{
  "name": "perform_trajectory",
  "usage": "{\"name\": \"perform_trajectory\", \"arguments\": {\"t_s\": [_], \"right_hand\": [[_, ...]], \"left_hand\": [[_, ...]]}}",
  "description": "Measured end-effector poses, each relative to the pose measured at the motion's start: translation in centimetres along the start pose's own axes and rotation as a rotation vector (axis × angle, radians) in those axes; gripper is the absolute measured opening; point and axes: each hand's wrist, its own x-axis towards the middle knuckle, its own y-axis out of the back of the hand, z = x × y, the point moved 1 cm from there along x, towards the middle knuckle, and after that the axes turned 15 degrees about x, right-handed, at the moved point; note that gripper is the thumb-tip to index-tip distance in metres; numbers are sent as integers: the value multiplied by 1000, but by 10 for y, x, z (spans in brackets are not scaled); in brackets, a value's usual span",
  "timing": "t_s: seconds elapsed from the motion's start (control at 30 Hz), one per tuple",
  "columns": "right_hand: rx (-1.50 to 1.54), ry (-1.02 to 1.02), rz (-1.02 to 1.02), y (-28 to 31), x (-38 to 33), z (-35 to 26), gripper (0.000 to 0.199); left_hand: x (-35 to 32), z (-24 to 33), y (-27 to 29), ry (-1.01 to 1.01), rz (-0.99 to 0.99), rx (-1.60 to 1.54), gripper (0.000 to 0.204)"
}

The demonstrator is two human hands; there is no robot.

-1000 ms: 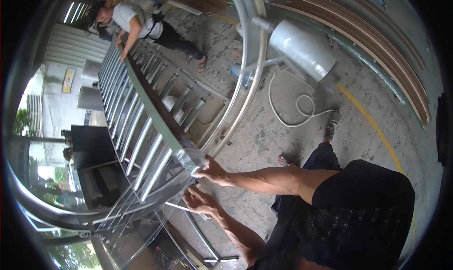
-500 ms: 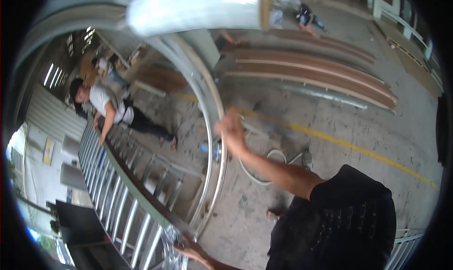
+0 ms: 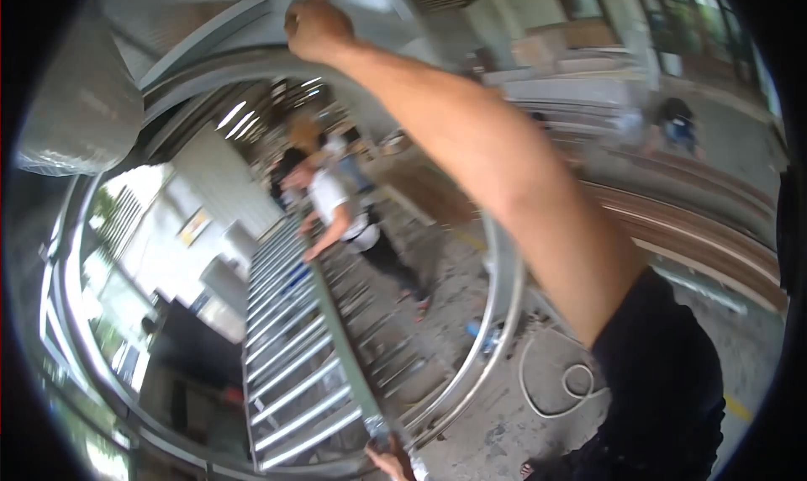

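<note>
Now the roll (image 3: pixel 80 103) sits farther round the ring (image 3: pixel 223 67), right hand (image 3: pixel 318 29) raised.

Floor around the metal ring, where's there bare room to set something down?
Concrete floor shows bare between the metal ring and the looped hose, and, seen through the ring, right of the co-worker's legs. It's crowded on the rollers, where the green beam lies, your left hand at its wrapped end.
</note>
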Motion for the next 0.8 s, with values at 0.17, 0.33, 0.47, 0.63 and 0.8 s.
{"name": "perform_trajectory", "arguments": {"t_s": [0.17,0.33,0.47,0.63,0.8], "right_hand": [[560,418,-67,-15,-69,-114,21],[721,179,-799,-69,-188,-109,19],[741,-122,-1072,-41,-293,-90,17],[883,-692,-966,34,-386,-93,14],[1143,-1070,-1070,116,-472,-138,8]], "left_hand": [[3,91,-16,77,-80,103,43],[12,104,-13,145,-201,169,46],[16,102,-4,260,-332,106,43],[8,86,1,225,-352,94,43],[1,101,4,186,-322,156,47]]}}
